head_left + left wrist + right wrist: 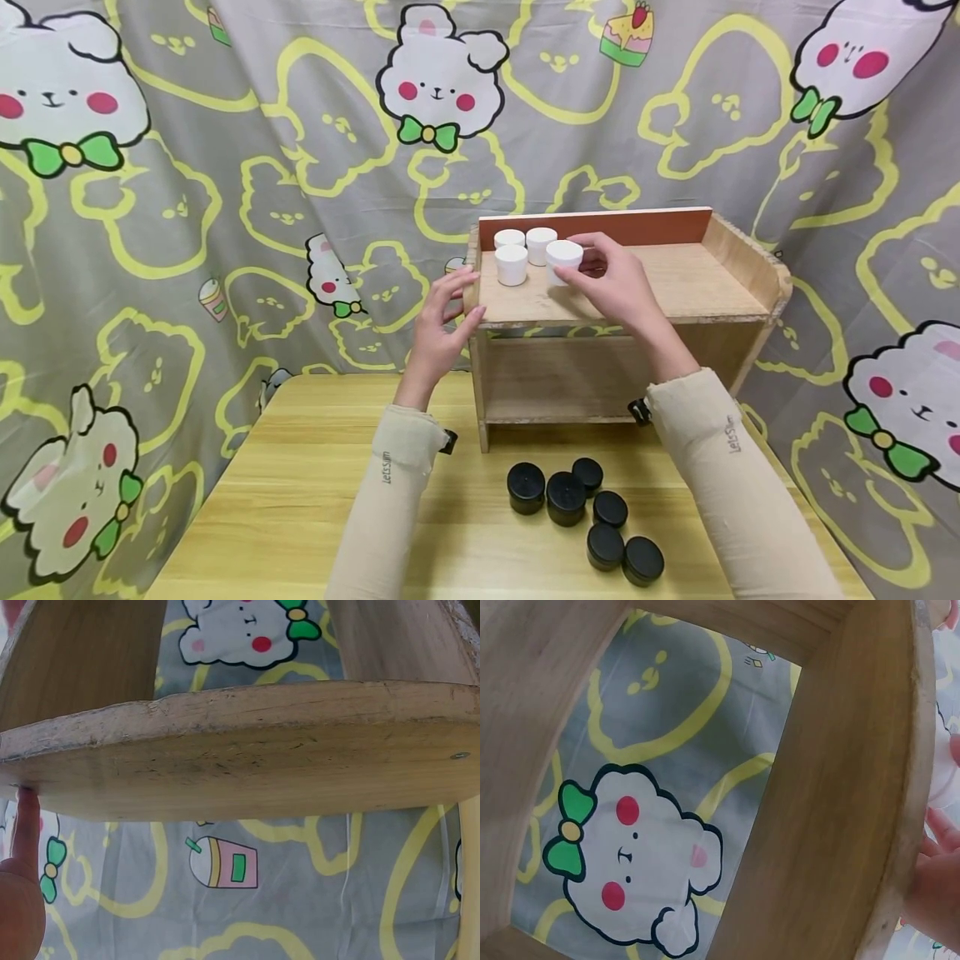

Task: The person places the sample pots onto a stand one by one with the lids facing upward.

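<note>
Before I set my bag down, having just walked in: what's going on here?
A person's right hand holds a white container at the top of a wooden shelf, near three more white containers by its left end. Whether the held one rests there is hard to tell. The left hand touches the shelf's left side. Six black containers stand on the table in front.

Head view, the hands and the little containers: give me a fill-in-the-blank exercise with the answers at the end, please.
1. The container held by the right hand is colored ____.
2. Besides the held one, ____ white containers stand on top of the wooden shelf.
3. The left hand touches the shelf's ____ end.
4. Exactly ____ black containers stand on the table.

Missing words: white; three; left; six.
</note>
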`<state>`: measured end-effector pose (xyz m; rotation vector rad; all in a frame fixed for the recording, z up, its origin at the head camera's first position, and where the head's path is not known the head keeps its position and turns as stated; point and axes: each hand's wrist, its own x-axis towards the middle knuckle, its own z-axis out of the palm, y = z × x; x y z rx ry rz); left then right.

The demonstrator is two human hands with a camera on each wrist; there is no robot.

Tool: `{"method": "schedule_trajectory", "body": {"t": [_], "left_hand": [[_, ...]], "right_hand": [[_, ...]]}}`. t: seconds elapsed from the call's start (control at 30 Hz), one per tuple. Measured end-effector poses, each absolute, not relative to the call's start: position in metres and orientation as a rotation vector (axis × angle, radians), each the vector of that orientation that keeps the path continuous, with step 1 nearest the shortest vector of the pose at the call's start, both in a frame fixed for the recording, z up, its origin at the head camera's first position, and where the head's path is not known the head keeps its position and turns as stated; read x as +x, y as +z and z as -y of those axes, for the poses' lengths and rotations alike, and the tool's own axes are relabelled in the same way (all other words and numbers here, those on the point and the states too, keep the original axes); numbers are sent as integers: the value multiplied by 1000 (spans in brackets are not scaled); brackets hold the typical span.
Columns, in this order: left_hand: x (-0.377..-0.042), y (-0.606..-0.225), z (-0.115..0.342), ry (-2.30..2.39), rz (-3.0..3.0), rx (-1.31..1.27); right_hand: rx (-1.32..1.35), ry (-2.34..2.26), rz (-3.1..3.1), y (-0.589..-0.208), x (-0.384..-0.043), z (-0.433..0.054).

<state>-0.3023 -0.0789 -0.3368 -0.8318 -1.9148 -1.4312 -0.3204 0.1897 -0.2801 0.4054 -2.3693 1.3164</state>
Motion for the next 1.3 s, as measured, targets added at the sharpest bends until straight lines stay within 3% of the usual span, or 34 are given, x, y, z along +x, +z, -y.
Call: {"method": "schedule_trajectory", "body": {"t": [0.27, 0.57, 1.3], "left_hand": [[-302, -336, 79, -1441, 1914, -832], [-331, -359, 86, -1440, 1920, -825], [-331, -358, 87, -1423, 1906, -856]], "right_hand": [[401, 1289, 2387, -277, -337, -182], [394, 1282, 2413, -275, -345, -171], [362, 1214, 2435, -285, -351, -171]]}}
